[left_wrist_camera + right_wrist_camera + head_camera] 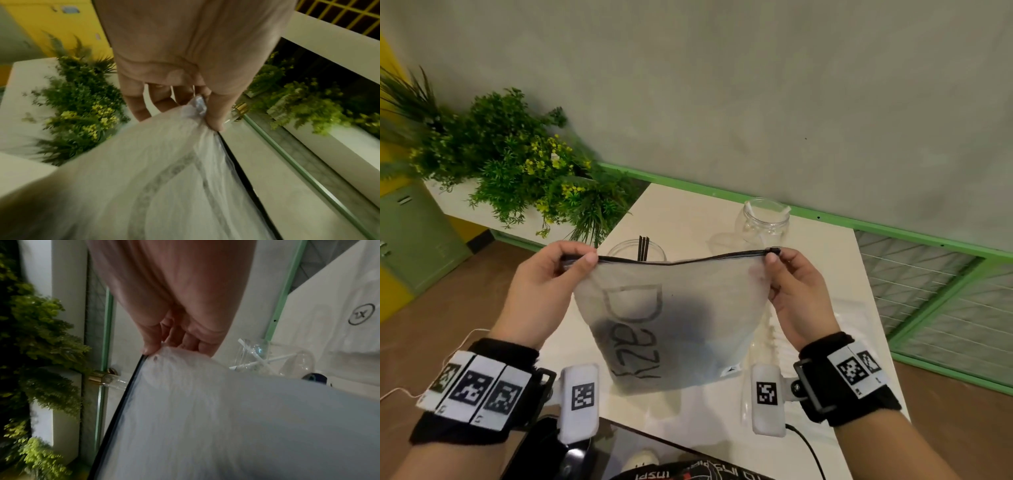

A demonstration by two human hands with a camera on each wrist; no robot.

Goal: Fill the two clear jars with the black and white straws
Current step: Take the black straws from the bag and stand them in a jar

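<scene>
Here the white surface [825,274] narrows toward the upper middle of the head view, its far edge running along a green rail [722,192] under the grey wall, its left edge dropping to brown floor beside a bank of green plants [510,161]. Bare room shows on the surface at centre right, between the jars and the rail. A translucent zip pouch [671,325] hangs upright at frame centre, above the surface, its black zipper edge stretched nearly level. The left hand [551,281] pinches the pouch's upper left corner between thumb and curled fingers; the right hand [796,291] pinches the upper right corner by the zipper pull, wrist lower than the knuckles. Behind the pouch's top edge stands one clear jar [635,251] with black straws [643,247] poking up; the other clear jar [763,221], farther back and to the right, holds white straws [261,361].
</scene>
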